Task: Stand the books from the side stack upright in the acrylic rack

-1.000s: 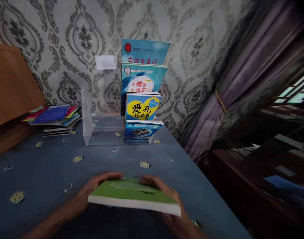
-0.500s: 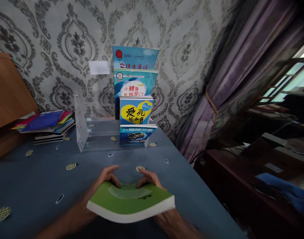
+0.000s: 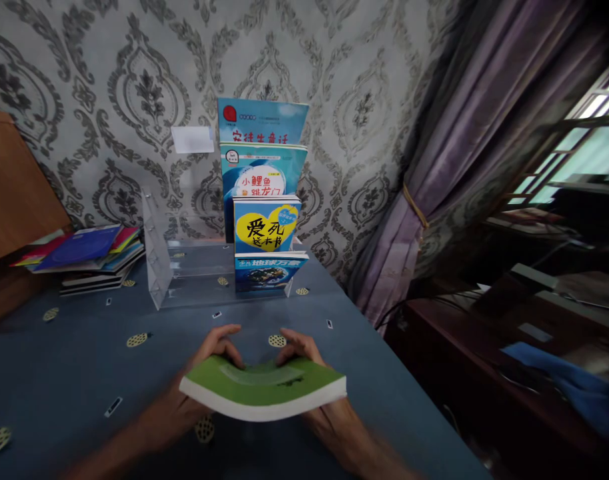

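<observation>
green book (image 3: 257,393) is up over the desk (image 3: 374,400), sagging in the middle, left hand (image 3: 207,348) and right hand (image 3: 308,348) each with fingers closed on 1 end; past it there's a clear rack (image 3: 155,257), bluish books (image 3: 264,230) stepped up its right side, and a messy book stack (image 3: 92,253) off left

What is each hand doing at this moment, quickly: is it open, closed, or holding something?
Left hand: closed on the left side of the green book, which is bent.
Right hand: closed on the same book's right side.
</observation>
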`<control>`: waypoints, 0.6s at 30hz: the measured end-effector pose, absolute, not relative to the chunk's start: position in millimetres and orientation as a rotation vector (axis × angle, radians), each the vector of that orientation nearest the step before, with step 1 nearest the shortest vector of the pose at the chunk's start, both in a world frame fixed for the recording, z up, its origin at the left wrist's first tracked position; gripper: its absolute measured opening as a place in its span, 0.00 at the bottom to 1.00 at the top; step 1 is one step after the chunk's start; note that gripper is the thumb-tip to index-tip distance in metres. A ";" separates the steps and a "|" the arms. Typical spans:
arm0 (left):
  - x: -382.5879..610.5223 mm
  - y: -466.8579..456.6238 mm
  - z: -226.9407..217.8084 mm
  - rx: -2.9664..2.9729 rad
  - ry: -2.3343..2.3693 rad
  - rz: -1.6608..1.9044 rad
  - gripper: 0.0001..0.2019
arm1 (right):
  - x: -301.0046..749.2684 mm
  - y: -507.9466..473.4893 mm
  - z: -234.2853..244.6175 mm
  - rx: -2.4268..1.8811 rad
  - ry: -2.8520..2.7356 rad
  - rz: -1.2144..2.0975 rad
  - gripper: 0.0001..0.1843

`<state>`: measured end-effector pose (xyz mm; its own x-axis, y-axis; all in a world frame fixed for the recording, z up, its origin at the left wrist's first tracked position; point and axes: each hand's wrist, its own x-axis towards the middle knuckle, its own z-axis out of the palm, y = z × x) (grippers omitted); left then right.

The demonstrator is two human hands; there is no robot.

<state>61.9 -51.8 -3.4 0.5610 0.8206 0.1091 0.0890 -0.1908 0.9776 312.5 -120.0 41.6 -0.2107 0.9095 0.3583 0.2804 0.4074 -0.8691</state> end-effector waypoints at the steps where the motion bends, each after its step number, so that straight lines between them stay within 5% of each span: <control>1: 62.9 -54.0 -1.1 1.641 0.779 0.800 0.39 | 313.1 -120.4 42.1 -1.043 -1.725 0.831 0.27; 18: 84.8 -54.1 63.0 1.706 0.704 0.928 0.34 | 323.7 -96.4 59.3 -1.000 -1.805 0.673 0.26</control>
